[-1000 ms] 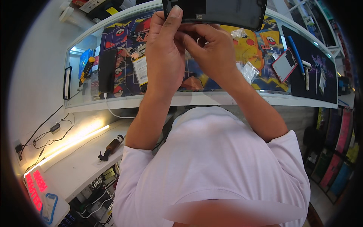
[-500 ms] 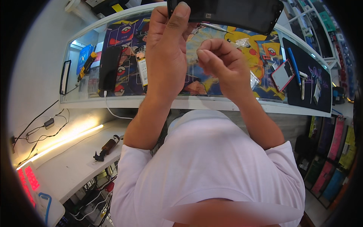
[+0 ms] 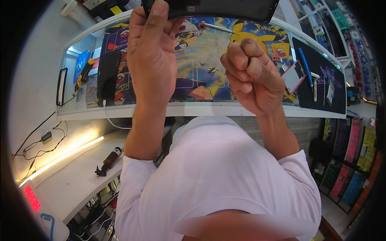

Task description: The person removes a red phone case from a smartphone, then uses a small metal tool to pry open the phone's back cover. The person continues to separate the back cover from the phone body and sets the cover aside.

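My left hand (image 3: 150, 68) is raised over the counter, its thumb and fingers closed on the left end of a dark, flat phone panel (image 3: 225, 8). The panel's far edge is cut off at the top. To the right, my right hand (image 3: 257, 80) is held up over the mat with its fingers curled and the thumb pressed to the fingertips. A tiny dark bit shows at that pinch, too small to name. Between the hands, a small cluster of gold and dark pieces (image 3: 213, 70) lies on the cartoon-printed mat (image 3: 197, 82).
A black phone (image 3: 107, 76) with a white cable lies at the left. A pen-like tool (image 3: 217, 27) rests at the back. Towards the right are a red-edged phone part (image 3: 294, 76), a blue pen (image 3: 304, 66) and a black pad (image 3: 335, 96). A brown bottle (image 3: 109, 160) lies on the lower shelf.
My left hand and the panel have shifted left and slightly up. My right hand has moved right, its fingers curled tighter, and the small cluster has come into sight.
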Available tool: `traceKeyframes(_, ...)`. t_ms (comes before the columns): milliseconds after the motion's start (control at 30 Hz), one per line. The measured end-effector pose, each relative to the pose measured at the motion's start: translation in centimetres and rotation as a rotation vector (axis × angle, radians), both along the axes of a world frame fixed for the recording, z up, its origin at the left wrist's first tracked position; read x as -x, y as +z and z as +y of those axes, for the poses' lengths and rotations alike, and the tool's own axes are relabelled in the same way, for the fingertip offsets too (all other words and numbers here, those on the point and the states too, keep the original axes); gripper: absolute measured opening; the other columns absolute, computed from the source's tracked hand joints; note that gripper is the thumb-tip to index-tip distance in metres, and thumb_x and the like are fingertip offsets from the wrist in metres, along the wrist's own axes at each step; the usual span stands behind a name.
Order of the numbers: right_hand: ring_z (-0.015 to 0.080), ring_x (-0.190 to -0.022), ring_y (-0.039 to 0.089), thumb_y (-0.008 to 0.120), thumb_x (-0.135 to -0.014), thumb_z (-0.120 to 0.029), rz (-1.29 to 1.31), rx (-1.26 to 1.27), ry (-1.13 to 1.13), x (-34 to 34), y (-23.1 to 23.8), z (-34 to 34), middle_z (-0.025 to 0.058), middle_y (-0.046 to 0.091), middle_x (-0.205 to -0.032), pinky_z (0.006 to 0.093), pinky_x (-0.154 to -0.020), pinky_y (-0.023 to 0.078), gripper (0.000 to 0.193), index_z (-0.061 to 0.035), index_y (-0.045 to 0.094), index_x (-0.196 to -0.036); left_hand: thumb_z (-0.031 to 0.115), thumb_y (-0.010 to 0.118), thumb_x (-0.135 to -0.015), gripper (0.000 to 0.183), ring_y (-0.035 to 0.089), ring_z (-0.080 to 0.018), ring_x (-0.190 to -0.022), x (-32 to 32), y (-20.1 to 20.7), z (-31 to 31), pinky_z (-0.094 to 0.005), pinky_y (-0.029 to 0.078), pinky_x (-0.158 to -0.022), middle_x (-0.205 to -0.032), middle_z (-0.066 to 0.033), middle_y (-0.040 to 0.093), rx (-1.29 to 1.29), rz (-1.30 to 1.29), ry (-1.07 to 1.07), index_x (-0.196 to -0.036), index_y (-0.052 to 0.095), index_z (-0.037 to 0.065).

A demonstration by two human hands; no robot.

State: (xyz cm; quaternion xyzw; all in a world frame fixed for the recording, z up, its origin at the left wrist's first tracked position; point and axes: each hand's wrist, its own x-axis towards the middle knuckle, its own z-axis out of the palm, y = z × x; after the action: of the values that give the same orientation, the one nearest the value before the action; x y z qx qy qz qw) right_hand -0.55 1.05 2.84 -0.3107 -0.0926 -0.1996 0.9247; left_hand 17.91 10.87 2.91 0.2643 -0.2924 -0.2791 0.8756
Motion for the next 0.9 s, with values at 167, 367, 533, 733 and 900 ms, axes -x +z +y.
traceKeyframes(167, 0.0107, -0.083, 0.052, 0.074, -0.093, -0.007, 0.114, 0.195, -0.120, 0.3, 0.9, 0.0, 0.0066, 0.061, -0.102, 0.0188, -0.065, 0.050, 0.051, -0.0022, 0.055, -0.140, 0.018, 0.064, -0.105, 0.019, 0.067, -0.0198, -0.117, -0.1, 0.3, 0.5, -0.0407, 0.048, -0.110, -0.122, -0.0080, 0.072, -0.010, 0.003, 0.030, -0.122, 0.062, 0.010)
traceKeyframes(367, 0.0125, -0.083, 0.057, 0.073, -0.092, -0.004, 0.149, 0.311, -0.214, 0.4, 2.0, 0.3, 0.0081, 0.064, -0.101, 0.0226, -0.067, 0.051, 0.057, 0.0004, 0.050, -0.144, 0.018, 0.064, -0.105, 0.019, 0.067, -0.0191, -0.117, -0.5, 0.1, 0.6, -0.0401, 0.049, -0.108, -0.122, -0.0083, 0.072, 0.014, -0.001, 0.026, -0.122, 0.062, 0.009)
traceKeyframes(533, 0.0131, -0.092, 0.063, 0.073, -0.092, 0.001, 0.155, 0.554, -0.372, 0.5, 2.9, 0.3, 0.0105, 0.067, -0.108, 0.0239, -0.075, 0.054, 0.048, 0.0030, 0.056, -0.137, 0.017, 0.063, -0.105, 0.018, 0.067, -0.0183, -0.115, -0.4, 0.2, 0.8, -0.0393, 0.049, -0.107, -0.121, -0.0079, 0.072, 0.004, 0.005, 0.038, -0.121, 0.062, 0.009)
traceKeyframes(733, 0.0116, -0.093, 0.064, 0.068, -0.096, 0.004, 0.157, 1.307, -0.742, 0.4, 5.2, -0.5, 0.0126, 0.068, -0.110, 0.0229, -0.076, 0.052, 0.021, 0.0070, 0.069, -0.117, 0.020, 0.068, -0.103, 0.017, 0.063, -0.0074, -0.109, 0.9, 1.0, 1.2, -0.0289, 0.047, -0.100, -0.111, 0.0018, 0.068, -0.045, 0.010, 0.063, -0.115, 0.058, 0.014)
traceKeyframes(900, 0.0095, -0.086, 0.063, 0.066, -0.098, 0.003, 0.185, 1.449, -0.765, 0.2, 7.2, -1.1, 0.0124, 0.069, -0.108, 0.0214, -0.073, 0.051, 0.016, 0.0061, 0.070, -0.113, 0.016, 0.067, -0.104, 0.016, 0.063, -0.0058, -0.110, 1.4, 1.3, 1.7, -0.0258, 0.046, -0.101, -0.112, 0.0023, 0.068, -0.025, 0.009, 0.076, -0.116, 0.058, 0.013)
